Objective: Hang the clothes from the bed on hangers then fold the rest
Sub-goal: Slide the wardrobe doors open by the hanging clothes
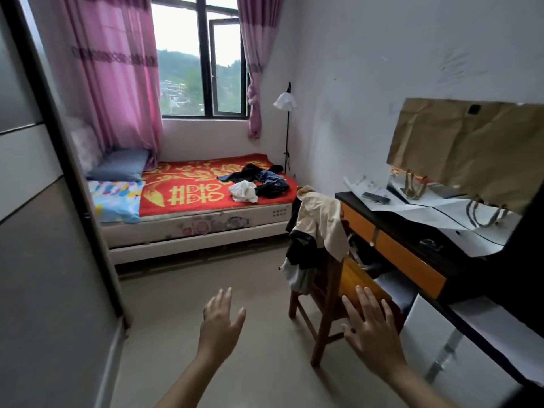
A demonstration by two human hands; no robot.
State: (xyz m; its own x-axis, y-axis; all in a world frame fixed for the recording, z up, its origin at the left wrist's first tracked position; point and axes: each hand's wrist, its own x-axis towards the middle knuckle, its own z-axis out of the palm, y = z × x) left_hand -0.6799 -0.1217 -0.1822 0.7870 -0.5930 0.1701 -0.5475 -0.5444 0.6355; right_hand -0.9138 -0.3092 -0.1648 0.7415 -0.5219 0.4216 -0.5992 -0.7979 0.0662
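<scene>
The bed fills the far end of the room, and the clothes, a dark heap with one white piece, lie on its red blanket near the foot end. The task looks barely begun; no hanger is in view. The left hand and right hand hover well apart from the heap, fingers spread wide, holding nothing. Next comes walking over and lifting a garment.
</scene>
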